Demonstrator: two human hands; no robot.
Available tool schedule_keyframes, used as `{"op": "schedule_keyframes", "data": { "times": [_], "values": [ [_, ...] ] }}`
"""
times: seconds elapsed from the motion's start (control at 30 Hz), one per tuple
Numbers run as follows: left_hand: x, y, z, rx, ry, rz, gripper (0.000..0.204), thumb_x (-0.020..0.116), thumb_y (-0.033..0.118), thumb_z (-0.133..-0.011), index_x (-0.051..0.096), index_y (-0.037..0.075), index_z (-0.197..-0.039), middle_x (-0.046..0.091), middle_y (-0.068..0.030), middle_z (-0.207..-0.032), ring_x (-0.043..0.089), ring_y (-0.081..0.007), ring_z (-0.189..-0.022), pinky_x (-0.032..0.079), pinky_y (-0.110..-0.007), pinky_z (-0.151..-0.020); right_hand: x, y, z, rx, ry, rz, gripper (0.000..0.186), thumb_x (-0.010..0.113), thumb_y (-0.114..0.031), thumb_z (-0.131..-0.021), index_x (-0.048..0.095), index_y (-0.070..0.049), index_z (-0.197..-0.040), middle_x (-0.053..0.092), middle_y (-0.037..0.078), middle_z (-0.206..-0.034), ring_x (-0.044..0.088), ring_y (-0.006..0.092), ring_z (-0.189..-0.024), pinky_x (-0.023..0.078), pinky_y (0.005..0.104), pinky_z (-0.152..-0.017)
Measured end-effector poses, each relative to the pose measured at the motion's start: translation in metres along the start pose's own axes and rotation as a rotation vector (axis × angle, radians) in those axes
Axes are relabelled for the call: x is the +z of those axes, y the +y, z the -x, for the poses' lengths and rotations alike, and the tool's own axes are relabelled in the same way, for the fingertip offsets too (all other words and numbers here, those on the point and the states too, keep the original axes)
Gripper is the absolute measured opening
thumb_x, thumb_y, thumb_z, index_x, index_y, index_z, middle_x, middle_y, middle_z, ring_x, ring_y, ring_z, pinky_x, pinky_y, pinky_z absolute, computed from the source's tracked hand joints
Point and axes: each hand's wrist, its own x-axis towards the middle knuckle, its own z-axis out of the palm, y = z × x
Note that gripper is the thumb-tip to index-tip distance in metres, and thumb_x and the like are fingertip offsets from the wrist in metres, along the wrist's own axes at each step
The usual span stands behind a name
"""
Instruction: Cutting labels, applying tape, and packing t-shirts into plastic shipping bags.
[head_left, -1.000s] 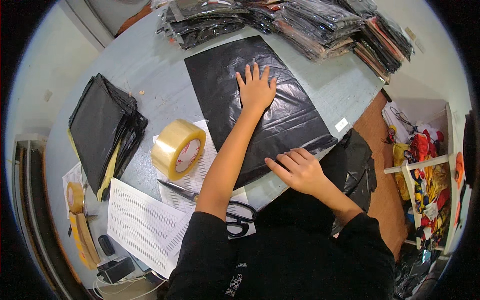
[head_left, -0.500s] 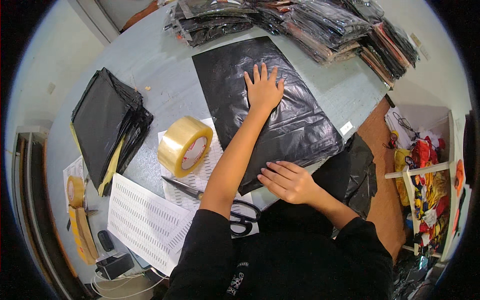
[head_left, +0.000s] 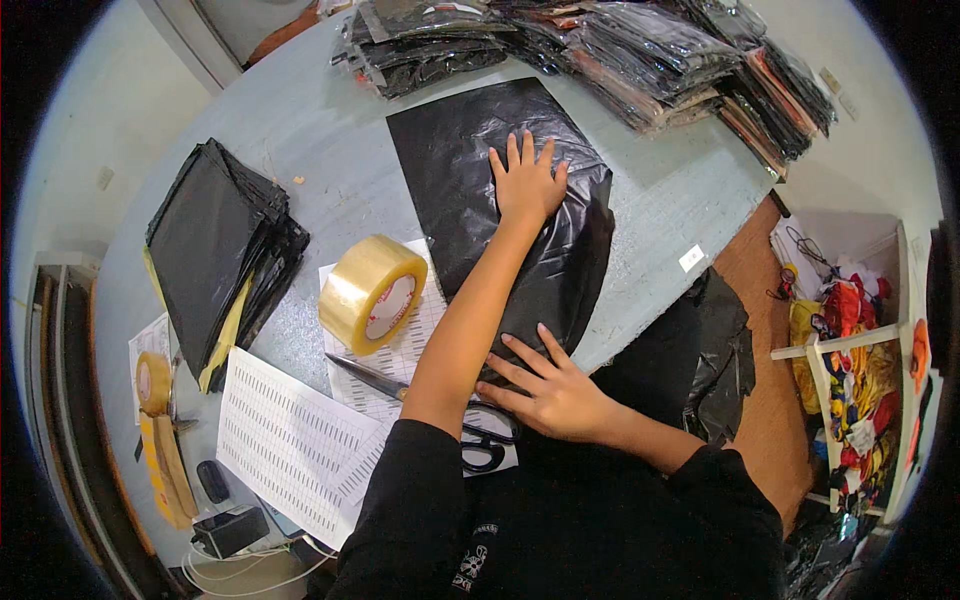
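Note:
A black plastic bag [head_left: 440, 150] lies on the table, its right side folded over toward the left in a rounded, shiny bulge. My left hand [head_left: 528, 185] rests flat on the bag's upper part with fingers spread. Lower down, my right hand [head_left: 545, 390] lies on the bag's near end, its fingers stretched out and apart; the thumb is hard to make out. Beside my left forearm stands a large roll of clear tape [head_left: 345, 290]. Black-handled scissors [head_left: 370, 375] lie partly under that forearm, on printed sheets [head_left: 290, 430].
A stack of black bags [head_left: 205, 230] sits at the left. Several plastic-wrapped packages [head_left: 640, 60] are piled along the far edge. A small white label [head_left: 692, 257] lies near the table's right edge. A smaller tape roll [head_left: 152, 380], a black box [head_left: 230, 530] and cables are lower left.
The bag's right side has been folded leftward, uncovering the table beside the white label. My right hand has shifted left with its fingers spreading; my left hand stays in place.

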Motion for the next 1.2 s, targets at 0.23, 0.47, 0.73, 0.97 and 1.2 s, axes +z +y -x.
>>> {"op": "schedule_keyframes", "data": {
  "times": [0.23, 0.47, 0.73, 0.97, 1.2],
  "values": [
    [0.0, 0.0, 0.002, 0.009, 0.023, 0.015, 0.051, 0.034, 0.046, -0.09, 0.042, 0.02, -0.133, 0.032, -0.0126, -0.142, 0.022, -0.0315, -0.134, 0.01, -0.053, -0.108, -0.019, -0.015, 0.004, 0.284, -0.125, 0.054, 0.042, 0.056, -0.037, -0.083, 0.051, -0.028, -0.124, 0.032, 0.018, -0.139, 0.026, 0.0477, -0.126, 0.019, 0.0707, -0.094],
    [0.0, -0.001, 0.001, 0.006, 0.028, 0.046, 0.051, 0.036, 0.044, -0.089, 0.043, 0.018, -0.133, 0.031, -0.0127, -0.143, 0.022, -0.0308, -0.134, 0.008, -0.053, -0.108, -0.037, -0.018, 0.016, 0.39, -0.142, -0.017, 0.05, 0.051, -0.045, -0.086, 0.043, -0.025, -0.131, 0.032, 0.025, -0.136, 0.027, 0.0496, -0.125, 0.021, 0.0673, -0.095],
    [0.0, -0.002, 0.003, 0.005, 0.03, -0.002, 0.051, 0.036, 0.046, -0.089, 0.042, 0.02, -0.133, 0.032, -0.0122, -0.142, 0.023, -0.0306, -0.134, 0.011, -0.052, -0.108, -0.045, -0.001, 0.029, 0.629, 0.006, 0.214, 0.055, 0.05, -0.049, -0.084, 0.052, -0.009, -0.122, 0.042, 0.028, -0.126, 0.036, 0.0462, -0.119, 0.019, 0.0629, -0.099],
    [0.004, -0.003, 0.002, 0.022, 0.065, 0.048, 0.05, 0.038, 0.044, -0.089, 0.046, 0.018, -0.131, 0.033, -0.0133, -0.141, 0.024, -0.0315, -0.133, 0.01, -0.053, -0.107, -0.058, 0.009, 0.046, 0.863, 0.047, 0.359, 0.056, 0.049, -0.05, -0.084, 0.053, -0.009, -0.122, 0.041, 0.027, -0.129, 0.032, 0.0482, -0.123, 0.017, 0.0658, -0.097],
    [0.003, -0.003, 0.002, 0.035, 0.089, 0.037, 0.05, 0.038, 0.044, -0.088, 0.046, 0.018, -0.131, 0.035, -0.0136, -0.14, 0.026, -0.0317, -0.132, 0.012, -0.053, -0.107, -0.061, 0.019, 0.049, 0.876, 0.102, 0.45, 0.056, 0.049, -0.05, -0.085, 0.052, -0.009, -0.123, 0.039, 0.027, -0.132, 0.022, 0.0473, -0.128, 0.01, 0.0651, -0.1]
  ]
}}
